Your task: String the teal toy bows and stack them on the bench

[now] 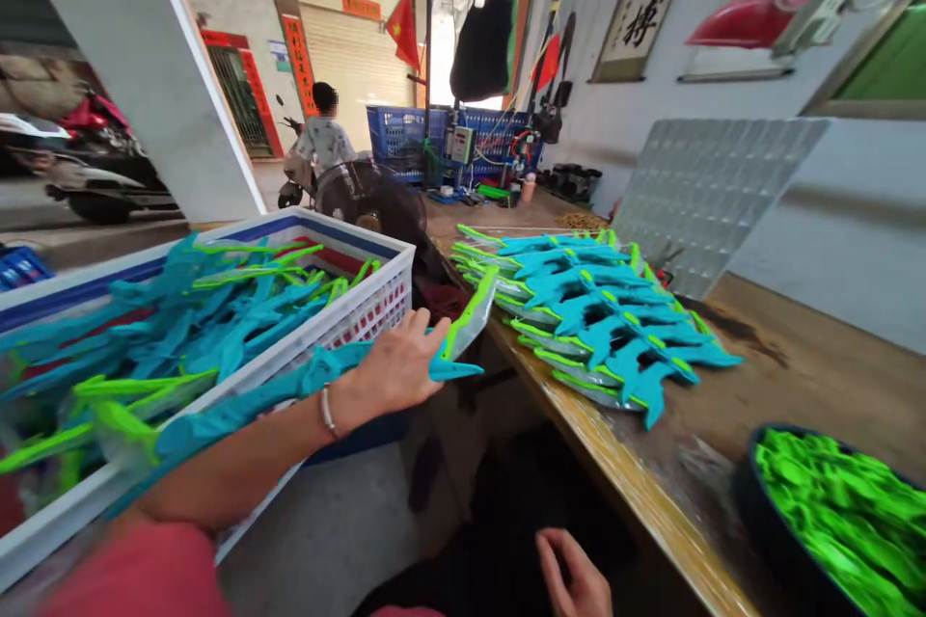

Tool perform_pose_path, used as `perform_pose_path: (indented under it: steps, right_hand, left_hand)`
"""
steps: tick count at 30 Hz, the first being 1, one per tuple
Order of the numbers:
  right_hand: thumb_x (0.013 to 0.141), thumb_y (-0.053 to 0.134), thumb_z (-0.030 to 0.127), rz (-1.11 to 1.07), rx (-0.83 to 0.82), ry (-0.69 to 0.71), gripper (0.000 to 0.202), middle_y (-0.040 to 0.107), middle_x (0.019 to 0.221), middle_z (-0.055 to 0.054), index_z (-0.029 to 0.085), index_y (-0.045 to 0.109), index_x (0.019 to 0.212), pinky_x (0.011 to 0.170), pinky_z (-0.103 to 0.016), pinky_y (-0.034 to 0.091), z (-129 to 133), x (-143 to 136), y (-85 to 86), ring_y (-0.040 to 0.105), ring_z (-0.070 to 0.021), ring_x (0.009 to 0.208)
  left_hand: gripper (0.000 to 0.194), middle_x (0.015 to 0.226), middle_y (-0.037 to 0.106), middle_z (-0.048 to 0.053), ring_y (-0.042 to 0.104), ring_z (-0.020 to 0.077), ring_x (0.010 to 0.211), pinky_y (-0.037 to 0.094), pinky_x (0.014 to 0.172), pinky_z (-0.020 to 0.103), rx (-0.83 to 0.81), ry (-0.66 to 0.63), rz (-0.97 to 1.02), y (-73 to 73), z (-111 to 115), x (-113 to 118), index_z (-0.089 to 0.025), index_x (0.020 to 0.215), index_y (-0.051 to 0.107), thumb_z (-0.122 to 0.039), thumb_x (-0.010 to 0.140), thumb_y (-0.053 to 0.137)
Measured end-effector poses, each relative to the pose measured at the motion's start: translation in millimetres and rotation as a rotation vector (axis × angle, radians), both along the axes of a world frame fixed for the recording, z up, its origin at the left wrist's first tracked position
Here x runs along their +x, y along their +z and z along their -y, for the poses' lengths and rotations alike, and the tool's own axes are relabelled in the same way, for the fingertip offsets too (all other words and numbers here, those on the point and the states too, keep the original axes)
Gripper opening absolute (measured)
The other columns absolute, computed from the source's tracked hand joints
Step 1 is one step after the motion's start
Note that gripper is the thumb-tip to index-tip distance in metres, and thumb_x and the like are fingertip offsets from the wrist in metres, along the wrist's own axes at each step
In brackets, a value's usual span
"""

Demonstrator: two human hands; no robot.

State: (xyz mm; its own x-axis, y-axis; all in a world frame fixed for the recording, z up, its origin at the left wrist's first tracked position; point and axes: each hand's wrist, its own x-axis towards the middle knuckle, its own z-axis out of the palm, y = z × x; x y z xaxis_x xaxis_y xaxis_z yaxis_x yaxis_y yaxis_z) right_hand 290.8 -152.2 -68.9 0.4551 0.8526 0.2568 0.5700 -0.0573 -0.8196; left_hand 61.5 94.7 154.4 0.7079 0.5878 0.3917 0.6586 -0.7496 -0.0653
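My left hand (397, 362) is closed around a long blue plastic toy piece with a green-edged grey blade (472, 316). The piece stretches back along my forearm, over the rim of a white plastic crate (362, 246). Inside the crate lies a jumble of similar blue pieces (238, 328) with green edges. To the right of my left hand, a row of the same blue and green pieces (600, 299) lies overlapped on the wooden table (730, 415). Low at the bottom, my right hand (575, 578) is empty, thumb and fingers apart, near the table's edge.
A dark tub (752, 492) full of bright green parts (843, 511) stands at the table's right. A grey ribbed panel (713, 193) leans on the wall. Farther back are a fan (368, 202), blue crates (405, 135), a hanging black bag (481, 48) and a person (324, 135) by a scooter.
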Motion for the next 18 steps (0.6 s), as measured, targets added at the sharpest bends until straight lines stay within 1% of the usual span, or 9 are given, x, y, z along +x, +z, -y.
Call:
perform_pose_path:
  steps: [3,5,6,8,10,12,13,15,18]
  right_hand:
    - [0.091,0.059,0.067,-0.169,-0.037,0.066,0.050,0.070,0.073,-0.004,0.020,0.074,0.082,0.062,-0.023,0.056,-12.2,-9.2,18.4,0.067,-0.0189,0.066]
    - [0.087,0.060,0.070,-0.249,-0.073,0.082,0.054,0.067,0.069,-0.004,0.019,0.075,0.084,0.056,-0.023,0.053,-16.7,-15.5,28.7,0.062,-0.0178,0.061]
    - [0.085,0.060,0.072,-0.284,-0.094,0.093,0.056,0.065,0.068,-0.004,0.018,0.075,0.085,0.054,-0.023,0.051,-17.6,-17.7,32.3,0.060,-0.0176,0.060]
    - [0.080,0.064,0.076,-0.349,-0.138,0.102,0.060,0.063,0.066,-0.003,0.017,0.076,0.085,0.053,-0.024,0.050,-17.2,-20.1,36.1,0.058,-0.0174,0.059]
    - [0.073,0.068,0.079,-0.416,-0.186,0.107,0.064,0.062,0.064,-0.003,0.017,0.076,0.081,0.052,-0.025,0.048,-15.5,-21.2,36.5,0.056,-0.0177,0.058]
    - [0.068,0.071,0.081,-0.481,-0.233,0.114,0.066,0.062,0.065,-0.004,0.017,0.076,0.081,0.050,-0.025,0.046,-14.6,-23.0,35.6,0.055,-0.0178,0.058]
    - [0.068,0.072,0.080,-0.515,-0.253,0.124,0.065,0.062,0.066,-0.004,0.016,0.076,0.081,0.049,-0.025,0.044,-14.9,-24.4,35.5,0.055,-0.0176,0.059]
    - [0.069,0.074,0.078,-0.586,-0.280,0.157,0.064,0.063,0.067,-0.004,0.016,0.076,0.085,0.048,-0.024,0.042,-17.5,-28.4,36.7,0.054,-0.0163,0.058]
    - [0.070,0.078,0.074,-0.712,-0.269,0.224,0.064,0.068,0.073,-0.004,0.016,0.077,0.097,0.052,-0.024,0.045,-27.0,-35.8,41.7,0.054,-0.0142,0.058]
  left_hand:
    - [0.066,0.118,0.059,0.019,0.056,0.0359,0.109,0.052,0.090,0.046,-0.031,-0.010,-0.147,-28.6,18.4,18.5,-0.011,0.137,0.050,-0.033,0.081,0.077]
    - [0.071,0.122,0.058,0.019,0.057,0.0351,0.113,0.051,0.091,0.043,-0.102,-0.004,-0.204,-41.4,23.3,15.7,-0.012,0.141,0.046,-0.026,0.080,0.077]
    - [0.070,0.122,0.059,0.018,0.058,0.0345,0.112,0.052,0.089,0.042,-0.167,-0.004,-0.225,-44.0,23.6,10.2,-0.013,0.142,0.046,-0.026,0.080,0.077]
    - [0.067,0.117,0.062,0.015,0.063,0.0326,0.105,0.053,0.084,0.039,-0.355,-0.040,-0.274,-41.6,21.7,-5.8,-0.015,0.139,0.049,-0.031,0.081,0.076]
    - [0.064,0.111,0.065,0.011,0.067,0.0301,0.097,0.053,0.080,0.037,-0.553,-0.135,-0.318,-33.2,20.4,-23.1,-0.018,0.135,0.053,-0.040,0.080,0.077]
    - [0.061,0.105,0.067,0.008,0.068,0.0281,0.091,0.052,0.076,0.035,-0.632,-0.227,-0.353,-26.2,24.7,-36.5,-0.021,0.132,0.056,-0.043,0.079,0.077]
    - [0.060,0.104,0.067,0.008,0.068,0.0280,0.090,0.052,0.075,0.034,-0.598,-0.236,-0.367,-25.6,30.1,-40.7,-0.020,0.132,0.056,-0.042,0.080,0.077]
    - [0.063,0.105,0.067,0.012,0.067,0.0294,0.090,0.051,0.073,0.036,-0.420,-0.165,-0.392,-32.2,47.3,-43.8,-0.016,0.137,0.053,-0.035,0.082,0.076]
    - [0.062,0.107,0.065,0.016,0.064,0.0305,0.094,0.049,0.073,0.038,-0.137,-0.008,-0.394,-58.0,82.1,-36.7,-0.010,0.146,0.045,-0.020,0.089,0.067]
